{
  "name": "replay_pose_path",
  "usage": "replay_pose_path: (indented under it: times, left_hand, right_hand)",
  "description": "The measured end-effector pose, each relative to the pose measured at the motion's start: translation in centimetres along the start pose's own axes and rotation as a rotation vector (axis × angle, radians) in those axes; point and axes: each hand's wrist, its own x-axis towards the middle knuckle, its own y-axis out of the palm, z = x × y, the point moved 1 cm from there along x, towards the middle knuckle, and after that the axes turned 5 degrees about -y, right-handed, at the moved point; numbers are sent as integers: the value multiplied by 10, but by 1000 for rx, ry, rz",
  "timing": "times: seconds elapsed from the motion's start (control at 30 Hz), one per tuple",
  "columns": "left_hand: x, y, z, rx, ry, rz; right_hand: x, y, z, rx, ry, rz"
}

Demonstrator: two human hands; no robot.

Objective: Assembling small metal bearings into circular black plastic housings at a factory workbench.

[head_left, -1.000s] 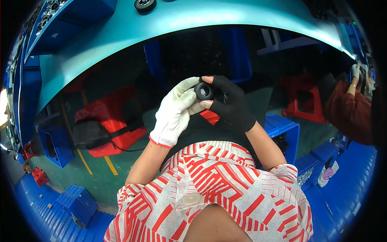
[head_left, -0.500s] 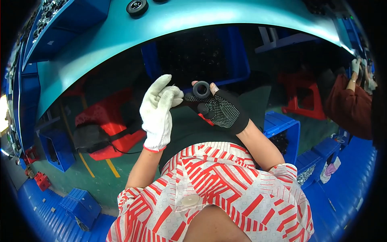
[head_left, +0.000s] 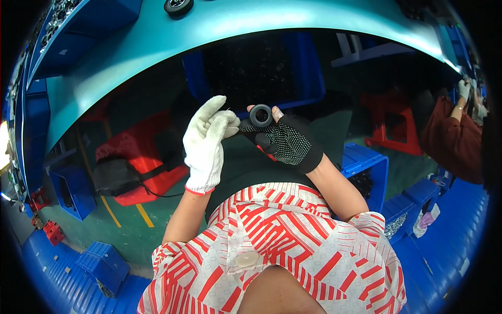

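Note:
My left hand [head_left: 206, 136] wears a white knit glove with a red cuff edge. Its index finger points up while the thumb and other fingers are pinched together; whatever they hold, if anything, cannot be made out. Just to its right is my right hand [head_left: 287, 141], in a black white-dotted glove with bare fingertips. Thumb and finger grip a small black rubber tyre [head_left: 253, 116], its open hole facing up. A dark rounded shape [head_left: 262, 140] and a bit of red lie against the right palm; I cannot tell what they are.
Beyond my hands runs a curved teal worktable [head_left: 230, 23] with a black wheel [head_left: 178, 6] on it. Under it sits a blue bin [head_left: 317, 78] with dark parts. Red stools [head_left: 389, 123], a black bag [head_left: 116, 177] and blue crates [head_left: 384, 172] surround me. A co-worker [head_left: 454, 133] is at right.
Both hands keep nearly the same pose and the tyre stays in my right grip. My left hand has shifted very slightly to the right; the view has moved a little.

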Motion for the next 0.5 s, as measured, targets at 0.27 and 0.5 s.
replay_pose_path:
  times: [0.27,0.5]
  left_hand:
    - [1,0,1,-10,-26,3]
    - [1,-3,5,-24,-64,25]
  right_hand:
    - [2,-6,-2,-82,-40,21]
    - [-9,12,6,-853,-506,-96]
